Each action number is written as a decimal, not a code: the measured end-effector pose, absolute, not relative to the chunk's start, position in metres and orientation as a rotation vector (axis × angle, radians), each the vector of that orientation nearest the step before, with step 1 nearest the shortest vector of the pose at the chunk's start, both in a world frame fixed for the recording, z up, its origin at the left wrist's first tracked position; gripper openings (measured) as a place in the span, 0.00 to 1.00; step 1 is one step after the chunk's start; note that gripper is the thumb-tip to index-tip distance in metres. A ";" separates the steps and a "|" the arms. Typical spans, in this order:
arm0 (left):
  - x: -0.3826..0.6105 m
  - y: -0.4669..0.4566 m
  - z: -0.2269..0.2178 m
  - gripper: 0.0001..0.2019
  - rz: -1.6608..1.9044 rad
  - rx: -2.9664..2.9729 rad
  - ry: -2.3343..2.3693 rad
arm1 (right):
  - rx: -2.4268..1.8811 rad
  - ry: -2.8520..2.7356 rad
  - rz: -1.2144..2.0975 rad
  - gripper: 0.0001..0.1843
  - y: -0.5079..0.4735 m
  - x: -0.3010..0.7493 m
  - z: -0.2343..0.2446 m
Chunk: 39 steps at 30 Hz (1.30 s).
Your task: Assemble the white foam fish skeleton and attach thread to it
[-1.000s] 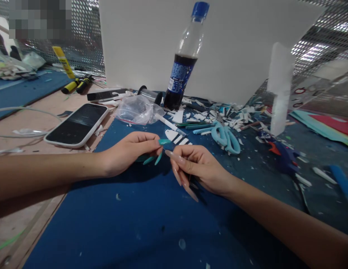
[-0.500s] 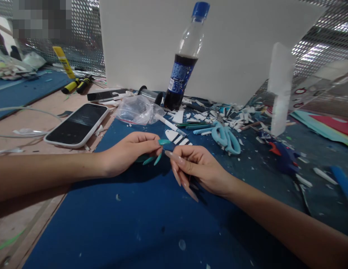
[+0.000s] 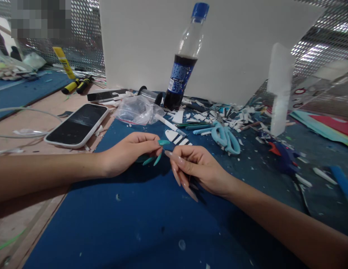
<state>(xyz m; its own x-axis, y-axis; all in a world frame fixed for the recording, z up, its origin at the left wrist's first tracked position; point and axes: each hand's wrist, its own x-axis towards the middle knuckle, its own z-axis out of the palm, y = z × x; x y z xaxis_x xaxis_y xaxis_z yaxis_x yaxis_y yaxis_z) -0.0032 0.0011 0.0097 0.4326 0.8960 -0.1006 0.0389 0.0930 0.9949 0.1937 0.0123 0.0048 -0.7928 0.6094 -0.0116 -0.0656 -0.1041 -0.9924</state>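
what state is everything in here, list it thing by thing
left hand, pinched, anything held unclear
right hand, pinched, anything held unclear
bottle, capped, partly full
phone, face up, screen dark
scissors, lying down, open or shut unclear
bag, crumpled
spool, on its side
glue gun, lying down
mat, littered with scraps

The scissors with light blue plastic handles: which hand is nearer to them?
Right. The right hand is left of the scissors, on the camera's side; the left hand is farther left.
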 end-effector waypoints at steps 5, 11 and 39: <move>-0.003 0.000 0.008 0.14 0.795 1.308 0.904 | -0.599 -1.707 1.944 0.14 0.012 0.194 0.004; -0.003 0.001 0.008 0.14 0.789 1.311 0.897 | -0.584 -1.706 1.945 0.13 0.012 0.195 0.002; -0.004 0.002 0.007 0.11 0.832 1.214 0.746 | -0.525 -1.466 2.103 0.14 0.012 0.194 0.007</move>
<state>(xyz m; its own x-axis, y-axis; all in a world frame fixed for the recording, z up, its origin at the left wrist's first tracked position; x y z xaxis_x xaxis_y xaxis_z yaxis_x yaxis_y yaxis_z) -0.0040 0.0024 0.0070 0.5052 0.8615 -0.0504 -0.1437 0.1416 0.9794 0.1936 0.0115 0.0073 -0.7903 0.6124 -0.0199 -0.1930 -0.2796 -0.9405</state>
